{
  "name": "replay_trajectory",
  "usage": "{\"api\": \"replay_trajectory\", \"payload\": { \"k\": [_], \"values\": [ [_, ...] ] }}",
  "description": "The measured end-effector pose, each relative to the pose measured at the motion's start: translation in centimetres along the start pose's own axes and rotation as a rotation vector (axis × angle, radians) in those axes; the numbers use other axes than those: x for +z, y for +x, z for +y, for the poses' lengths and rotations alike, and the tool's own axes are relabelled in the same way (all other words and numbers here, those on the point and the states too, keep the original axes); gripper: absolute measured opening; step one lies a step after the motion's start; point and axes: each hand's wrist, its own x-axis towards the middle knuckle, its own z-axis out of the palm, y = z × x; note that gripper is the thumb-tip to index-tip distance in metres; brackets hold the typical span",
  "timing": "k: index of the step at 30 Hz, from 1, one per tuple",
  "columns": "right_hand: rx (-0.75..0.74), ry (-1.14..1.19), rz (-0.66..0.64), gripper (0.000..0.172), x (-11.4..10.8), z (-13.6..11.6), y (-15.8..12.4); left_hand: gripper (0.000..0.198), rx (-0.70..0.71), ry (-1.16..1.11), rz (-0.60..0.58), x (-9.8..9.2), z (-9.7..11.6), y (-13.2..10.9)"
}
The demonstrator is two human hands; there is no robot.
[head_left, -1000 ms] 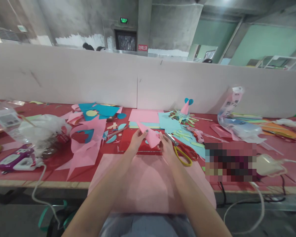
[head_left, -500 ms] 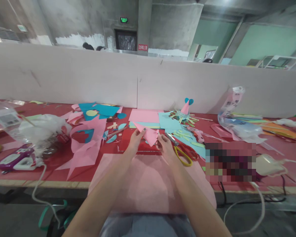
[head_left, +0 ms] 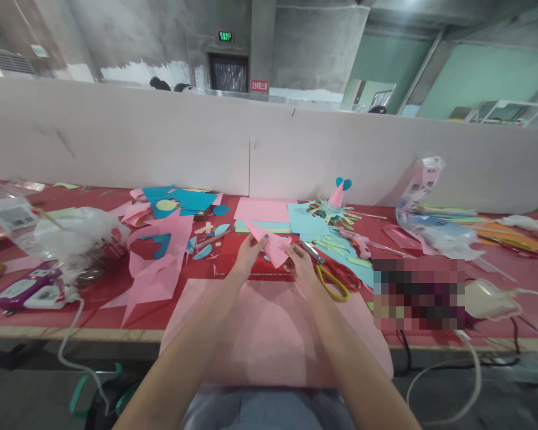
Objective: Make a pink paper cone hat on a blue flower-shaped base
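Note:
Both my hands meet over the middle of the red table [head_left: 98, 304]. My left hand [head_left: 247, 255] pinches the left part of a small pink paper piece [head_left: 271, 246] shaped like a cone or fold. My right hand [head_left: 301, 263] pinches its right edge. The paper is held just above a red box or pad [head_left: 233, 258]. A large pink sheet [head_left: 269, 334] lies under my forearms and hangs over the table's near edge. Scissors with yellow and red handles [head_left: 334, 279] lie just right of my right hand.
Pink and blue paper scraps [head_left: 161, 245] lie left of centre, a plastic bag [head_left: 78, 230] and a purple device [head_left: 31, 289] farther left. A small pink paper cone hat [head_left: 336, 197] stands behind flat pink [head_left: 262, 210] and light blue sheets. A white partition [head_left: 251, 149] closes the table's far side.
The pink paper piece has been turned and shifted slightly between my fingers; both hands stay at the same spot.

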Motion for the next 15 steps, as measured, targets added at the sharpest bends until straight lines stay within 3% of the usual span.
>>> {"api": "replay_trajectory", "payload": {
  "k": [15],
  "values": [
    [0.006,0.014,-0.011,0.039,-0.1,-0.1,-0.11,0.042,-0.013,0.0,-0.024,0.2,0.18,-0.2]
  ]
}}
